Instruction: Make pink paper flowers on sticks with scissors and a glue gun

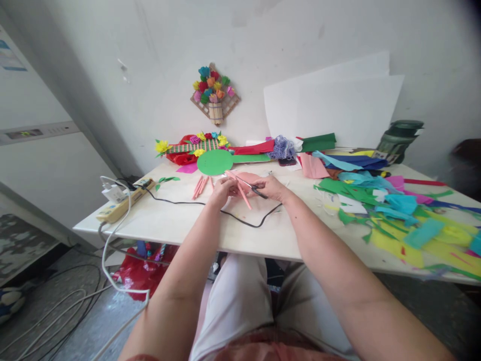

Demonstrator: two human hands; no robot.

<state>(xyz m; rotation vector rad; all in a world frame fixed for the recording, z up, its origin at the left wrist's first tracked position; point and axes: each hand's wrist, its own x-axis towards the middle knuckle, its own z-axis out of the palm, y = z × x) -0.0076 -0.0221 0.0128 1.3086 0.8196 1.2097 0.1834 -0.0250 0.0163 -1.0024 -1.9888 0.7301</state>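
My left hand (224, 190) holds a rolled pink paper strip (242, 193) above the white table (180, 220). Close beside it, my right hand (271, 187) grips a thin dark tool (256, 189) whose tip meets the pink paper. Both hands hover near the table's middle, just in front of a green paper disc (215, 162). Several more pink paper rolls (201, 186) lie to the left of my left hand. A black cable (240, 220) runs across the table under my hands.
Scraps of green, blue, yellow and pink paper (398, 210) cover the table's right side. A power strip (122, 203) with a plugged charger sits at the left edge. Paper-flower craft pieces (193, 145) lie at the back; another (214, 95) hangs on the wall. White sheets (334, 108) lean behind.
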